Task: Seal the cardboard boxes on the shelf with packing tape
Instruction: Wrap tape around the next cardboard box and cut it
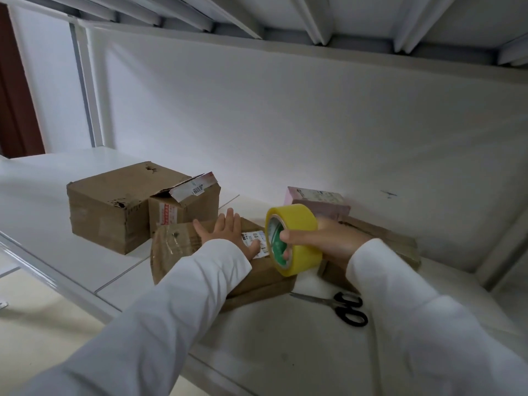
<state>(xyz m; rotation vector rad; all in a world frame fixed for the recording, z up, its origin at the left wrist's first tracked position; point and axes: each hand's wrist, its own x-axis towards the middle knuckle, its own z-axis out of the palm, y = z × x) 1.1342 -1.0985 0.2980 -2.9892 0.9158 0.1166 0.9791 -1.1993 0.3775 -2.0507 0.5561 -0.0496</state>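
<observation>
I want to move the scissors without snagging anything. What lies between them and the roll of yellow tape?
In the head view only bare white shelf lies between the scissors and the yellow tape roll, which the right hand holds above the box.

A white shelf (pixel 71 252) carries everything here, its surface made of panels with a seam running from the near left edge toward the far wall. On its left part, a large brown cardboard box (pixel 114 207) stands closed, and a smaller box (pixel 185 202) with a torn, lifted flap sits touching its right side. Just nearer, in the middle, lies a flat taped box (pixel 177 247) bearing a white label. To the right, near the far wall, a pink box (pixel 317 202) rests, with a flattened brown carton (pixel 394 241) in front of it. Black-handled scissors (pixel 340 305) lie closed on the near right of the shelf.
</observation>
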